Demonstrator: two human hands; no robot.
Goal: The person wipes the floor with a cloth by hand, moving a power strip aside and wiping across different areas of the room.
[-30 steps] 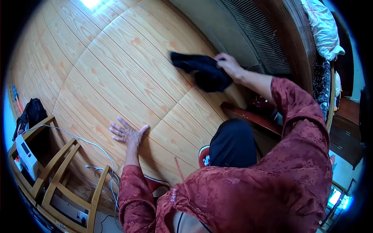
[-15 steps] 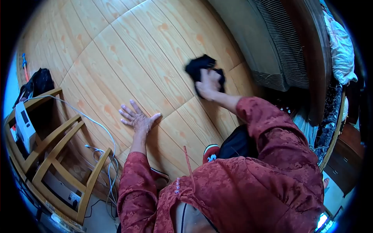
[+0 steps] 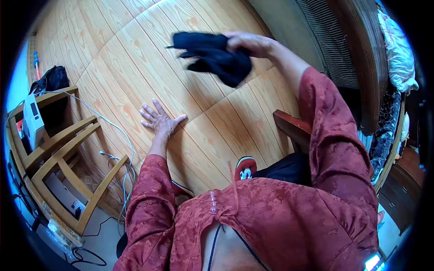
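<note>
My right hand [image 3: 250, 44] grips a black cloth [image 3: 216, 56], which hangs in loose folds above the floor and looks a little blurred by motion. Its fingers are closed round the right end of the cloth. On the wood-patterned floor [image 3: 181, 144], my left hand [image 3: 160, 122] lies flat with fingers spread, bearing nothing in it. The cloth is up and to the right of my left hand, apart from it.
At left stands a wooden chair [image 3: 68, 158], with a white box-like device [image 3: 32, 119], a black bag [image 3: 55, 79] and a white cable [image 3: 122, 135] by it. A padded seat with a dark wooden frame [image 3: 361, 58] borders the right. My red shoe [image 3: 246, 166] is below.
My right hand has lifted the black cloth off the floor and swung it up and leftward. My left hand stays flat on the floor. A reddish-brown wooden piece now shows beside my right sleeve.
</note>
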